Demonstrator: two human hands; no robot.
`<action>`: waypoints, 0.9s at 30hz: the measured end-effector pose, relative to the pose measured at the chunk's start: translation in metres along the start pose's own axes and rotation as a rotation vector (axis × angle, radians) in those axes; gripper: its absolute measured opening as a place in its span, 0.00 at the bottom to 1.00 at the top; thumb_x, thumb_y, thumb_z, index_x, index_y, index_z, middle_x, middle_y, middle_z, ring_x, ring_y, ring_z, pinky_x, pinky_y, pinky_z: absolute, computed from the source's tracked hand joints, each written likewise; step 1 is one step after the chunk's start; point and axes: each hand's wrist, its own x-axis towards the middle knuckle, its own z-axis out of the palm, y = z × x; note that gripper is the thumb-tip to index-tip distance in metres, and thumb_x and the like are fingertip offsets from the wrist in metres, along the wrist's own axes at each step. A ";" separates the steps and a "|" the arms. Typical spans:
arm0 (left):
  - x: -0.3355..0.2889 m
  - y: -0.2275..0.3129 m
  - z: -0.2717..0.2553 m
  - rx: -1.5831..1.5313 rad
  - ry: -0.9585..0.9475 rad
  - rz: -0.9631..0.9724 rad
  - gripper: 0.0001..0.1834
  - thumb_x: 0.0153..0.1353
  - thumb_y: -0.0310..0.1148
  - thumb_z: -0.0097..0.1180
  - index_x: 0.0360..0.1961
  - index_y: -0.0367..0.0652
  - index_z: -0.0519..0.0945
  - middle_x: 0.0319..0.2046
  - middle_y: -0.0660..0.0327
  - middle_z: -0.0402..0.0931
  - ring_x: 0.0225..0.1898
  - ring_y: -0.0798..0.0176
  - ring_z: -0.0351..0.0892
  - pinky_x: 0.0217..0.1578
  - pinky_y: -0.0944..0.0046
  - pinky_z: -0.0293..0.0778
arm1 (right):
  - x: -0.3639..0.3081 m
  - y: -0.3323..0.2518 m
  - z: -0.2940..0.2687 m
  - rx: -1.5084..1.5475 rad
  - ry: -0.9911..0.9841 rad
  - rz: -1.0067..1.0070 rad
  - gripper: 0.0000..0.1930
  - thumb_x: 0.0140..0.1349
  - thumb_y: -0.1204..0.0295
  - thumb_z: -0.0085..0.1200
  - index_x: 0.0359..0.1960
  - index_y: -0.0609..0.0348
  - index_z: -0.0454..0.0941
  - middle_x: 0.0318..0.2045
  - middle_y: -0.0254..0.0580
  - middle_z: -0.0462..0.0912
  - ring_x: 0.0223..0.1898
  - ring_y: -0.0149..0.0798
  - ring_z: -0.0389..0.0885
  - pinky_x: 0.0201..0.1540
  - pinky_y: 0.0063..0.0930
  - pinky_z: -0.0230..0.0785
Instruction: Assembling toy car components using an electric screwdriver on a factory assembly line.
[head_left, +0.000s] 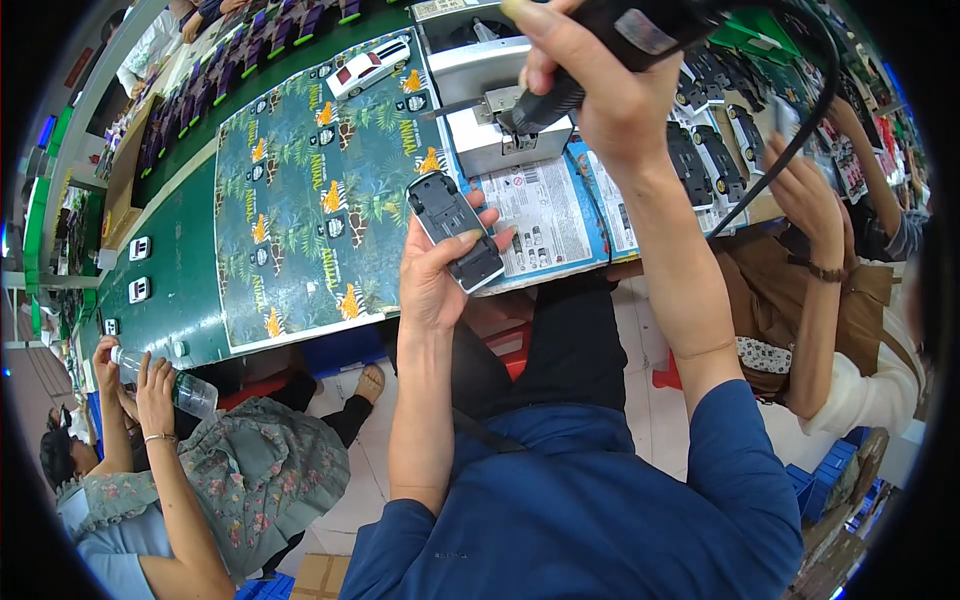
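My left hand [428,278] is closed around a toy car [455,228], with its black underside facing up and a white body edge showing. It is just above the near edge of the bench. Up and to the right, my right hand [628,108] grips a black electric screwdriver [548,106] with a cable. Its tip points down and left at a small silver metal device [468,140]; whether they touch I cannot tell. A white toy car [368,66] rests wheels down beyond my left hand.
A patterned jungle-print sheet [290,215] and a printed paper sheet [545,215] cover the green bench [185,225]. Several dark car bases [688,165] lie to the right. The screwdriver's black cable [770,180] loops there. Co-workers sit on both sides; the left one holds a clear bottle [195,395].
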 end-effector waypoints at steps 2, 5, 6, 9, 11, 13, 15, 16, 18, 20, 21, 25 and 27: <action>-0.001 -0.001 0.003 0.002 -0.010 0.016 0.34 0.55 0.12 0.49 0.65 0.37 0.62 0.59 0.41 0.71 0.59 0.39 0.75 0.56 0.35 0.77 | 0.000 0.000 0.001 -0.051 -0.052 -0.057 0.07 0.58 0.78 0.65 0.25 0.62 0.78 0.16 0.32 0.78 0.14 0.24 0.73 0.18 0.18 0.64; -0.003 0.002 0.004 -0.009 -0.015 0.016 0.35 0.53 0.14 0.49 0.66 0.37 0.61 0.60 0.40 0.69 0.60 0.37 0.73 0.56 0.36 0.77 | 0.012 0.000 0.009 -0.120 -0.161 -0.043 0.12 0.58 0.75 0.65 0.19 0.60 0.78 0.13 0.30 0.77 0.12 0.22 0.71 0.16 0.19 0.61; -0.003 0.004 0.003 -0.041 -0.032 0.016 0.36 0.52 0.14 0.49 0.66 0.37 0.60 0.61 0.40 0.69 0.61 0.37 0.73 0.56 0.37 0.78 | 0.018 0.004 0.009 -0.205 -0.205 -0.070 0.12 0.59 0.73 0.64 0.19 0.59 0.78 0.12 0.29 0.76 0.12 0.22 0.70 0.15 0.19 0.60; -0.004 0.003 0.000 -0.137 0.023 0.024 0.38 0.51 0.13 0.46 0.66 0.40 0.60 0.61 0.40 0.68 0.58 0.37 0.76 0.53 0.40 0.81 | 0.023 0.008 0.013 -0.181 -0.205 0.079 0.13 0.59 0.72 0.65 0.19 0.58 0.77 0.12 0.30 0.75 0.11 0.23 0.71 0.15 0.20 0.60; -0.002 0.001 -0.001 -0.161 0.058 0.036 0.37 0.50 0.13 0.47 0.66 0.39 0.61 0.60 0.41 0.69 0.57 0.40 0.76 0.56 0.35 0.77 | 0.019 -0.003 0.009 -0.036 -0.217 0.218 0.12 0.59 0.72 0.65 0.20 0.58 0.77 0.12 0.30 0.75 0.11 0.26 0.72 0.15 0.21 0.62; -0.002 0.001 0.001 -0.218 0.045 0.031 0.37 0.50 0.13 0.47 0.65 0.38 0.62 0.59 0.43 0.71 0.57 0.44 0.77 0.60 0.29 0.70 | -0.002 -0.022 0.009 0.166 -0.053 0.399 0.11 0.59 0.73 0.65 0.21 0.60 0.78 0.12 0.32 0.76 0.11 0.27 0.73 0.14 0.21 0.64; 0.000 0.001 0.005 -0.197 0.039 0.023 0.37 0.49 0.11 0.46 0.64 0.42 0.62 0.58 0.46 0.70 0.56 0.47 0.77 0.53 0.34 0.78 | -0.027 -0.020 -0.015 0.166 -0.367 0.262 0.07 0.68 0.70 0.49 0.41 0.60 0.71 0.21 0.34 0.70 0.19 0.30 0.71 0.27 0.27 0.70; 0.001 0.002 0.004 -0.157 0.039 0.026 0.38 0.48 0.10 0.47 0.64 0.42 0.62 0.58 0.47 0.70 0.55 0.48 0.78 0.52 0.37 0.80 | -0.043 -0.018 -0.007 0.313 -0.230 0.246 0.10 0.62 0.71 0.58 0.37 0.67 0.83 0.15 0.36 0.76 0.15 0.28 0.75 0.22 0.21 0.69; 0.004 0.000 0.000 -0.161 0.039 0.037 0.38 0.48 0.10 0.47 0.63 0.42 0.62 0.58 0.48 0.70 0.54 0.49 0.78 0.51 0.38 0.81 | -0.060 -0.029 0.004 0.402 -0.204 0.309 0.09 0.60 0.70 0.62 0.31 0.66 0.79 0.17 0.37 0.77 0.15 0.28 0.75 0.21 0.22 0.69; 0.004 -0.001 -0.001 -0.175 0.035 0.043 0.38 0.47 0.10 0.48 0.63 0.41 0.63 0.57 0.49 0.71 0.53 0.50 0.79 0.50 0.43 0.82 | -0.069 -0.027 0.007 0.405 -0.207 0.320 0.08 0.57 0.74 0.66 0.32 0.63 0.79 0.18 0.37 0.78 0.16 0.27 0.75 0.22 0.20 0.69; 0.003 -0.001 0.000 -0.172 0.033 0.043 0.38 0.47 0.10 0.48 0.63 0.41 0.63 0.57 0.49 0.71 0.53 0.50 0.79 0.50 0.43 0.82 | -0.070 -0.026 0.008 0.399 -0.219 0.329 0.08 0.56 0.74 0.67 0.32 0.62 0.79 0.18 0.36 0.78 0.17 0.26 0.75 0.22 0.19 0.69; 0.000 -0.004 -0.001 -0.196 0.013 0.026 0.39 0.46 0.11 0.48 0.64 0.42 0.63 0.57 0.50 0.72 0.52 0.51 0.80 0.51 0.48 0.82 | -0.073 -0.026 0.010 0.373 -0.196 0.366 0.08 0.56 0.74 0.68 0.29 0.60 0.79 0.19 0.35 0.79 0.18 0.25 0.76 0.22 0.16 0.66; 0.002 -0.006 -0.001 -0.196 0.018 0.025 0.38 0.46 0.11 0.48 0.63 0.41 0.64 0.56 0.50 0.72 0.51 0.52 0.80 0.52 0.49 0.81 | -0.075 -0.025 0.012 0.381 -0.172 0.355 0.07 0.55 0.75 0.68 0.29 0.60 0.80 0.19 0.34 0.79 0.17 0.24 0.75 0.21 0.16 0.66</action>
